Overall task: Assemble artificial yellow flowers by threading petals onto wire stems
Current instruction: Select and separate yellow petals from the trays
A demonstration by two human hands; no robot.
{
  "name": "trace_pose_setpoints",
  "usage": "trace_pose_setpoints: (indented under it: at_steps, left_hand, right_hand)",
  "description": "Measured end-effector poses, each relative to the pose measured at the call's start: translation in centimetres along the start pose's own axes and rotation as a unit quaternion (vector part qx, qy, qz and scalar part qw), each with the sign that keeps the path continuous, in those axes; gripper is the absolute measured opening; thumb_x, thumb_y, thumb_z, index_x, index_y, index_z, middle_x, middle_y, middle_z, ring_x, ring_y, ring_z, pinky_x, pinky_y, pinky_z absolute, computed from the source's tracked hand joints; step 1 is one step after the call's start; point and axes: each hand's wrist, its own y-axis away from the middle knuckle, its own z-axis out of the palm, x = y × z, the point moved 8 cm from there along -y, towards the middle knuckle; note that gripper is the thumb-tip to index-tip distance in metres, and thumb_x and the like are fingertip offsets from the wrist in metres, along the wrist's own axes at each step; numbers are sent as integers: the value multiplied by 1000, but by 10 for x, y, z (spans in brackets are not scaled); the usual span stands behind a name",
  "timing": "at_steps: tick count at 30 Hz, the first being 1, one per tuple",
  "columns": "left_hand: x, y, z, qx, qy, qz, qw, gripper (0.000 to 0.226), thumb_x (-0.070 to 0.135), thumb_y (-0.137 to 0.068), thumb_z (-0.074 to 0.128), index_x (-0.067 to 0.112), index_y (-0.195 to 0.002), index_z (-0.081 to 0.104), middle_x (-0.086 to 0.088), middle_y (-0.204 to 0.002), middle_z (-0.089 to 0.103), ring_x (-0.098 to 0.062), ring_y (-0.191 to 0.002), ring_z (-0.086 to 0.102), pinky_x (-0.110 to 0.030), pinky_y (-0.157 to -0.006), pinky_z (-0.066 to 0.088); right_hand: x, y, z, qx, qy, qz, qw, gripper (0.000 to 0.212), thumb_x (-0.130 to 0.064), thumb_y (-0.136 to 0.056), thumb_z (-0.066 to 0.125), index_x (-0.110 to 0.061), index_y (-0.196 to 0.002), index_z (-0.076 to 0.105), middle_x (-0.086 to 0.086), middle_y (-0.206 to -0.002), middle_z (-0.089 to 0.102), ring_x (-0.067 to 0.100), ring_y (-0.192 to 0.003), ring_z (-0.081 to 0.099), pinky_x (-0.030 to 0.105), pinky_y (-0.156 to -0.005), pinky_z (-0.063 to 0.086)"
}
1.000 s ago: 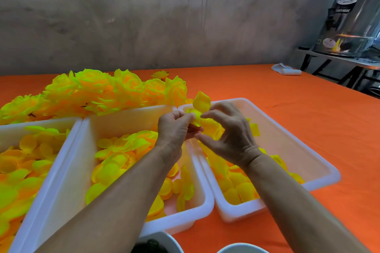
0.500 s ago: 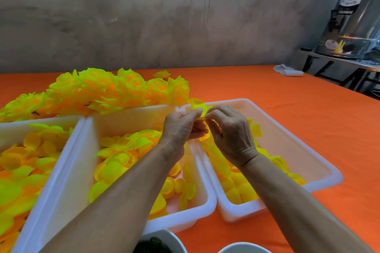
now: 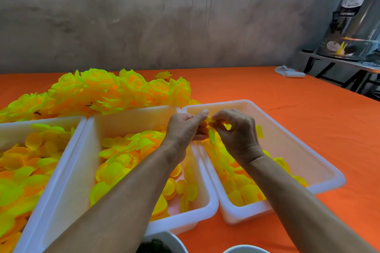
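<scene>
Sitting on an orange table: three white bins of loose petals, finished flowers piled behind them, a metal urn far right. Both hands meet over the right bin; left hand and right hand pinch one small yellow petal between their fingertips. It's mostly hidden, so can't tell which way it points.
</scene>
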Motion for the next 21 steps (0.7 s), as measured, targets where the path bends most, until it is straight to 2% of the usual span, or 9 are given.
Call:
trace_pose_setpoints:
  at_steps: [3, 6, 9, 10, 12, 14, 16, 21]
  left_hand:
    - [0, 0, 1, -10, -11, 6, 1000, 24, 25, -86, 66, 5, -73, 66, 1, -57, 63, -6, -48, 59, -16, -47, 48]
    - [-1, -1, -1, -15, -1, -2, 1000, 21, 24, -85, 67, 8, -72, 66, 1, -58, 63, -6, -49, 59, -17, -47, 48]
    - [-2, -2, -2, -26, 56, -30, 998, 16, 19, -86, 65, 8, -74, 63, 0, -59, 65, -9, -52, 61, -18, -48, 49]
    - [-3, -2, -2, -27, 77, -41, 996, 16, 17, -87, 63, 9, -74, 61, 1, -57, 65, -8, -50, 61, -18, -47, 49]
    - [-4, -3, -3, -25, 105, -56, 993, 18, 12, -89, 61, 11, -72, 57, 3, -54, 65, -6, -48, 60, -16, -45, 48]
    - [-4, -4, -5, -20, 127, -64, 990, 19, 9, -89, 60, 12, -70, 55, 2, -54, 64, -6, -47, 60, -16, -44, 48]
    - [-5, -4, -5, -18, 139, -67, 988, 19, 6, -89, 59, 11, -71, 56, 0, -56, 64, -8, -47, 61, -17, -43, 48]
    - [-2, -2, 0, -23, 141, -48, 989, 20, -2, -89, 55, 8, -72, 53, -5, -60, 63, -10, -46, 59, -19, -40, 50]
  right_hand:
    - [2, -1, -2, 11, -3, 12, 1000, 14, 4, -64, 79, 1, -70, 67, 12, -65, 65, 28, -59, 62, 37, -57, 52]
    - [7, -1, -2, 16, -47, 48, 998, 17, 2, -64, 80, 2, -70, 65, 7, -64, 62, 18, -57, 56, 30, -59, 48]
    - [18, 1, 3, -13, -115, 107, 988, 18, -3, -64, 83, 0, -70, 66, -3, -64, 58, 1, -58, 52, 8, -59, 41]
    - [22, 1, 5, -26, -145, 133, 980, 17, -3, -64, 83, -3, -70, 67, -5, -62, 57, -2, -57, 51, 6, -58, 39]
    - [30, 3, 10, -40, -221, 194, 955, 19, -3, -63, 82, -10, -66, 65, -7, -60, 55, -4, -53, 48, 11, -57, 40]
    - [34, 5, 13, -43, -285, 243, 926, 21, -3, -64, 81, -13, -63, 63, -3, -60, 56, 3, -56, 48, 19, -56, 41]
    - [40, 7, 10, -18, -331, 278, 901, 22, -4, -68, 79, -15, -62, 62, -4, -60, 58, 6, -57, 50, 19, -55, 42]
    - [69, 17, -9, 93, -278, 368, 882, 17, -9, -86, 65, -15, -71, 59, 13, -74, 63, 15, -60, 58, 23, -49, 47]
